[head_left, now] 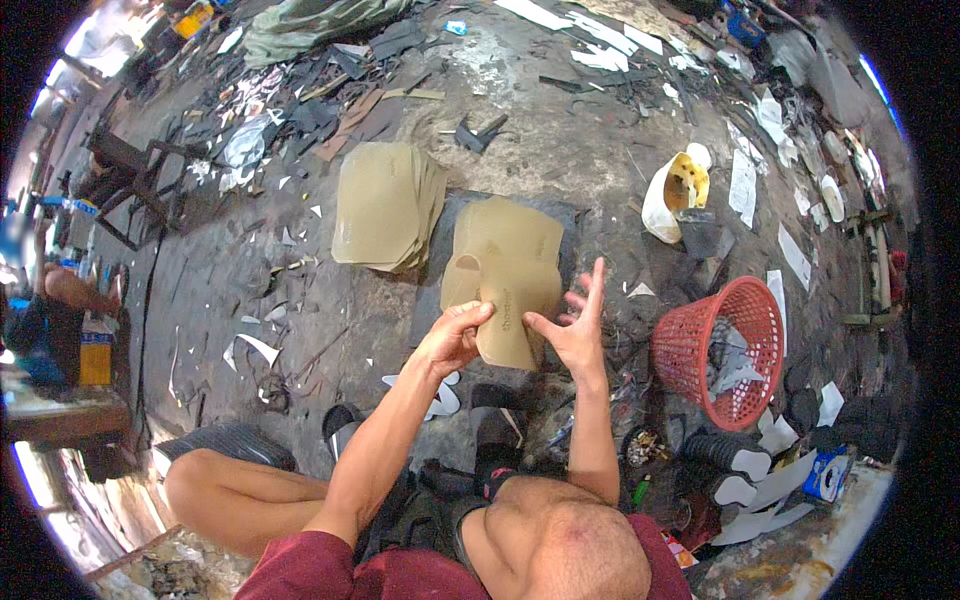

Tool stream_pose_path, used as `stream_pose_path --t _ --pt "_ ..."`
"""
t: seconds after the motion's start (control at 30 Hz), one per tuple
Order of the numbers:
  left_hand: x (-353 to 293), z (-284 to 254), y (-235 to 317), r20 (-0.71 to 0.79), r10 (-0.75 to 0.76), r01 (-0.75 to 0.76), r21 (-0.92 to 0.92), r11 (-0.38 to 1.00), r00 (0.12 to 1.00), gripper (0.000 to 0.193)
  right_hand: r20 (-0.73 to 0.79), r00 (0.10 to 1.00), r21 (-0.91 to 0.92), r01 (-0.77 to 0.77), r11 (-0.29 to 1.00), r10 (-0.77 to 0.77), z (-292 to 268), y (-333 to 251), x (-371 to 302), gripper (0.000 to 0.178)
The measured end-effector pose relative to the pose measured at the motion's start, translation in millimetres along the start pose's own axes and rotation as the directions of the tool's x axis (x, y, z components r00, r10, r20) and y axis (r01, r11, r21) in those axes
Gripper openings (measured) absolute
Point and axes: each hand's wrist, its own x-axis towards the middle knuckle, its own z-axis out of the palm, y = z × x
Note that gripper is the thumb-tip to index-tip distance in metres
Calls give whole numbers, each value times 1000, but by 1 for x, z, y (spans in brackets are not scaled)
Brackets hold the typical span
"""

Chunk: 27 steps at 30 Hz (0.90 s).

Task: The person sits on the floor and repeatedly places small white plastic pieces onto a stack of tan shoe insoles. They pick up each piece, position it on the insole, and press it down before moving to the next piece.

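My left hand [453, 338] pinches the near left edge of a tan sheet piece [505, 265] between thumb and fingers. The piece is cut in a curved outline, with a rounded notch at its left and faint lettering pressed into the near strip. My right hand [577, 325] has its fingers spread, and its thumb tip meets the piece's right edge. Beneath lies a dark square mat [568, 225] on the floor. Just to the left sits a stack of tan sheets [385, 205] with clipped corners.
A red plastic basket [685, 335] holding grey scraps leans at the right. Beyond it lies a cut-open white container [660, 205], yellowish inside. Dark offcuts [310, 115] and white scraps [600, 40] litter the far floor. A dark metal frame [150, 190] stands at the left.
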Motion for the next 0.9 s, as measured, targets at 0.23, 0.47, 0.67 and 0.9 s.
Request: stream_pose_path --t 0.23,0.47,0.67,0.9 --pt "-19 -31 26 153 -56 16 253 967 987 38 479 754 -437 649 623 -449 -35 -63 -10 45" --pt "-46 -102 -59 -413 652 334 909 250 636 29 11 999 224 39 974 -43 -9 -32 37 40" --pt "-67 -111 -107 -28 726 329 903 -276 687 22 -244 894 -342 283 896 -375 43 44 23 72" --pt "-69 -100 -57 -423 385 29 704 710 820 17 304 951 28 -63 998 51 85 63 -53 40"
